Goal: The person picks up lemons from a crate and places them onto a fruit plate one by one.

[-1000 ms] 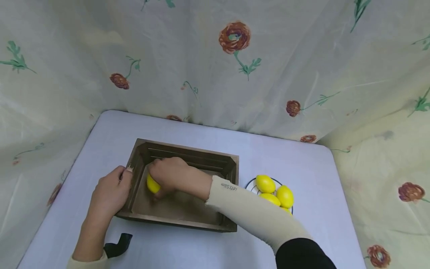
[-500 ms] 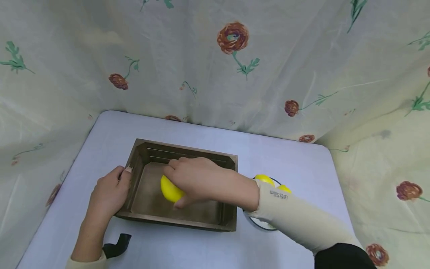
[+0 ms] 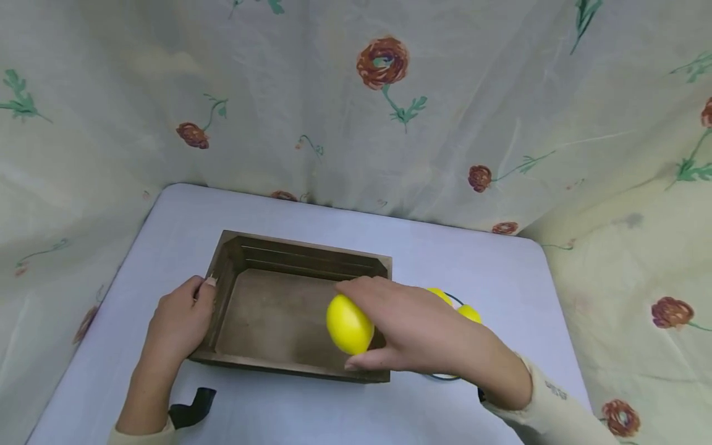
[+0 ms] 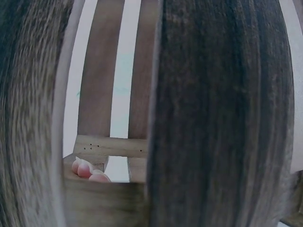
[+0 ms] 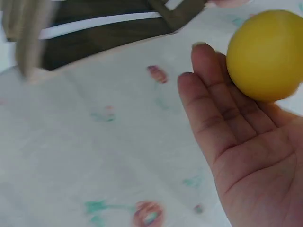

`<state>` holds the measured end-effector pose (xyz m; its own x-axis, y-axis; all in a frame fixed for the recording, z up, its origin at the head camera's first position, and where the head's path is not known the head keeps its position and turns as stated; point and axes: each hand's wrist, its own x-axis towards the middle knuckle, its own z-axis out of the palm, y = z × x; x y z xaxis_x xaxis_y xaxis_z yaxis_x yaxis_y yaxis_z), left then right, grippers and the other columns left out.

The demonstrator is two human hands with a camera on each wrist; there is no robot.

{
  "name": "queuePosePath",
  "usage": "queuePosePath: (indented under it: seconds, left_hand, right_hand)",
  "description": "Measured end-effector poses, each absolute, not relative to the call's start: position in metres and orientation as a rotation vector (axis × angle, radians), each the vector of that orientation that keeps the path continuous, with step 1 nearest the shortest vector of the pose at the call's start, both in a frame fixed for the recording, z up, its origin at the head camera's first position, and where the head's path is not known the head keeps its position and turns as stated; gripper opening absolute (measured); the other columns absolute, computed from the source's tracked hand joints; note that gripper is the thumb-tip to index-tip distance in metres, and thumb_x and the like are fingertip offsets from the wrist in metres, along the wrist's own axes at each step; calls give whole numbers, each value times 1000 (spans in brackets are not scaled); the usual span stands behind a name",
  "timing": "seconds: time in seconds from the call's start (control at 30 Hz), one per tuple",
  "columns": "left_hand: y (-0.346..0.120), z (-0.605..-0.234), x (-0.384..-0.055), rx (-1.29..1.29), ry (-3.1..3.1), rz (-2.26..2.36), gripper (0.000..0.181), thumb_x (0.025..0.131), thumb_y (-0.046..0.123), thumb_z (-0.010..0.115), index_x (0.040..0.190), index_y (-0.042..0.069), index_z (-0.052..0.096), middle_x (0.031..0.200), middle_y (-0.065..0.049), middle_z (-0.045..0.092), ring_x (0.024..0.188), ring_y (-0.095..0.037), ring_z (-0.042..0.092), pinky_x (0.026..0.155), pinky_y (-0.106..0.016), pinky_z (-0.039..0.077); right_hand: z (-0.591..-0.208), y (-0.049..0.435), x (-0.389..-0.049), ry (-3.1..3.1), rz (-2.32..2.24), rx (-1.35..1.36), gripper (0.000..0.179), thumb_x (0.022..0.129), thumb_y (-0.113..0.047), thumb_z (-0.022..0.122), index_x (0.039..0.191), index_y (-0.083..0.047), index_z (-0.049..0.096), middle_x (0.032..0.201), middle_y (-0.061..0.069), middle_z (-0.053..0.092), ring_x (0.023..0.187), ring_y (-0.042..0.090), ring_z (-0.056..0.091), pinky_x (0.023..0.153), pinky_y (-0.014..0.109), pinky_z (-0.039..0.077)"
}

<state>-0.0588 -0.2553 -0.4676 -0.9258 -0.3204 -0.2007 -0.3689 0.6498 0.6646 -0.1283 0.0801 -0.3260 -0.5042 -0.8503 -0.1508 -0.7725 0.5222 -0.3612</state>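
Note:
A yellow lemon (image 3: 349, 324) is pinched between the thumb and fingers of my right hand (image 3: 414, 327), over the right part of a brown wooden crate (image 3: 289, 315). In the right wrist view the lemon (image 5: 267, 54) sits against the finger side of the hand (image 5: 246, 137), and the lower fingers stretch out beside it. My left hand (image 3: 180, 321) grips the crate's left end, its thumb on the rim. Through the slats (image 4: 203, 113) in the left wrist view, a few fingertips (image 4: 84, 169) show inside the crate.
Right of the crate, a plate (image 3: 457, 299) with a dark rim bears more lemons (image 3: 470, 313), mostly hidden behind the right hand. A black curved piece (image 3: 191, 408) sticks out by the left wrist. The white table (image 3: 467, 247) meets a flowered curtain (image 3: 334, 93) at the back.
My right hand has carried the lemon from the crate's left part upward and to the right. The left hand has kept its grip on the crate.

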Motion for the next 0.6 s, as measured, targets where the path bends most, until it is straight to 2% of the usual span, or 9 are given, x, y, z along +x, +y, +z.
queuePosePath:
  seconds: [0.17,0.33,0.47,0.6]
  left_hand:
    - [-256,-467,-59,-580,2797,1165,43,111,37,33,96,5,58,72,-9,50,64,-26,49,53,-37,37]
    - [-256,-466,-58,-592,2784,1173,46,111,38,32,101,4,60,74,-10,52,66,-27,50,54,-37,38]
    - [-254,-466,-57,-606,2759,1176,50,111,40,31,109,1,62,76,-11,55,70,-29,52,55,-38,39]
    - [-253,-467,-57,-609,2753,1175,51,112,41,32,112,0,63,79,-12,58,72,-29,54,56,-38,40]
  right_hand:
    - [-338,115,-120,2578,-480,-1172,86,81,-49,88,149,-15,48,135,-5,60,113,10,60,91,40,56]
    - [-350,144,-119,2657,-574,-1046,81,77,-38,94,142,-18,51,132,-7,60,105,8,58,87,37,56]
    - [-360,164,-121,2694,-582,-974,80,78,-33,93,144,-15,50,134,-4,58,103,11,57,87,38,56]
    - [-374,178,-124,2729,-559,-920,83,80,-33,93,147,-11,50,141,1,56,109,16,59,90,41,57]
